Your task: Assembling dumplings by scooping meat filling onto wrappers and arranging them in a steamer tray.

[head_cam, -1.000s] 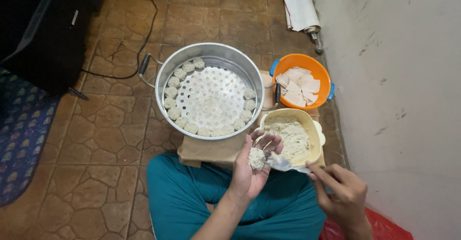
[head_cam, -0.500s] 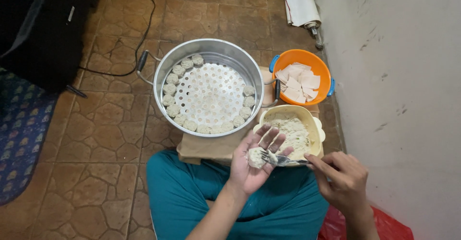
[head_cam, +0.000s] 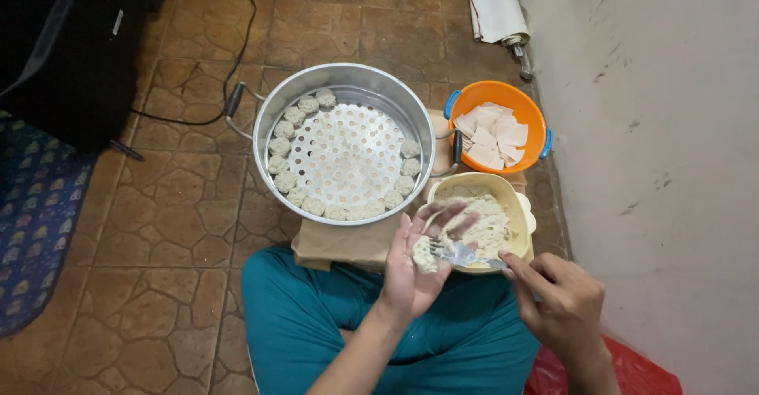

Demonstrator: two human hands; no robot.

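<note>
Pressing filling (head_cam: 424, 254) onto the wrapper in my open left hand (head_cam: 417, 272), my right hand (head_cam: 557, 304) grips the fork (head_cam: 462, 257).

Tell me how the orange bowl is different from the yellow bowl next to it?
The orange bowl holds flat pale squares; the yellow bowl holds lumpy pale filling. The orange bowl has blue handles; the yellow bowl has none that show. The orange bowl sits farther from the person, near the wall; the yellow bowl is closer, partly behind the left hand. Both are round, open-topped and beside the metal steamer pot.
</note>
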